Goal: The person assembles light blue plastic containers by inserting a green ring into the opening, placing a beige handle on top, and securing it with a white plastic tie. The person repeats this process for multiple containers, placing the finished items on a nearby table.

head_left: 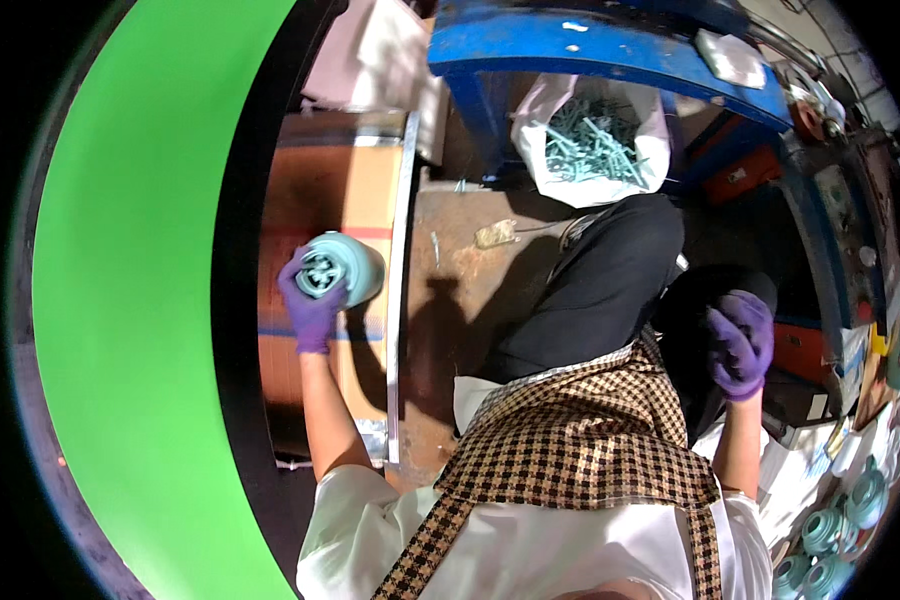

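At the left, my left hand [311, 304] in a purple glove is closed around the rim of a teal, round, hollow plastic part [361, 268]. Spoke-like pieces show inside its open end. It is over a cardboard box [370, 190] with blue and red tape lines; whether it touches the box I cannot tell. My right hand [741, 345], also gloved in purple, rests on my dark-trousered right knee [730, 281]. Its fingers are curled in, and nothing shows in them.
A bright green conveyor-like surface [140, 260] with a black edge runs along the left. Ahead, a white sack [535, 150] of teal plastic scraps sits under a blue metal bench [610, 45]. Several teal rounded parts [823, 530] lie at the lower right.
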Demonstrator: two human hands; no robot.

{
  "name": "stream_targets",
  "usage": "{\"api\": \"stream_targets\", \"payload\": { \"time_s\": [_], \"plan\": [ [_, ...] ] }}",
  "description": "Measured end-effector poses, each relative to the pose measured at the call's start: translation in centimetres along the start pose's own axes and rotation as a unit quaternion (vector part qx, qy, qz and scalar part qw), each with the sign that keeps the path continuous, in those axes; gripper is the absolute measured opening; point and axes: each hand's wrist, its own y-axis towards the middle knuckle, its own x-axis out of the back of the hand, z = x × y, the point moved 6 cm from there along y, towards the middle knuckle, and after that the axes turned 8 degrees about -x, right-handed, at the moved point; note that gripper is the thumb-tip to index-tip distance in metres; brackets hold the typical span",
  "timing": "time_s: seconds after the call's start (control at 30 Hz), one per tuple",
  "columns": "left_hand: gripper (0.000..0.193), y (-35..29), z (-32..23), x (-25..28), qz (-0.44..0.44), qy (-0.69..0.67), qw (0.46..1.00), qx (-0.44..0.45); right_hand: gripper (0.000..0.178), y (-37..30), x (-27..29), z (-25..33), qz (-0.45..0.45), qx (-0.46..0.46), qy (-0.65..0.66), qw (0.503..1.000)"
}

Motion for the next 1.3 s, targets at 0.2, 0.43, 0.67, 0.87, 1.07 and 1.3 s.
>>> {"api": "stream_targets", "payload": {
  "time_s": [0.2,0.43,0.67,0.87,1.07,1.3],
  "plan": [
    [0.094,5.8,-4.7,-3.7,-0.129,0.426,0.874,-0.196,0.035,3.2,-1.9,3.7,-0.008,0.039,0.054,0.998],
    [0.057,4.0,-23.7,-14.2,0.104,0.258,0.835,-0.475,0.041,6.2,-6.7,7.8,0.010,-0.003,0.157,0.988],
    [0.064,-3.9,-29.8,-24.7,0.251,0.011,0.832,-0.494,0.035,5.9,-8.3,10.0,-0.050,-0.068,0.051,0.995],
    [0.042,-7.9,-29.9,-29.5,0.264,0.077,0.791,-0.547,0.021,0.6,-10.9,6.2,0.025,-0.299,0.137,0.944],
    [0.036,-10.7,-31.5,-32.9,0.302,0.104,0.743,-0.588,0.016,-2.0,-12.3,4.6,0.100,-0.304,0.060,0.945],
    [0.062,-6.5,-34.9,-34.7,0.292,0.062,0.712,-0.636,0.040,-12.7,1.7,4.5,-0.121,-0.279,0.210,0.929]
  ]
}}
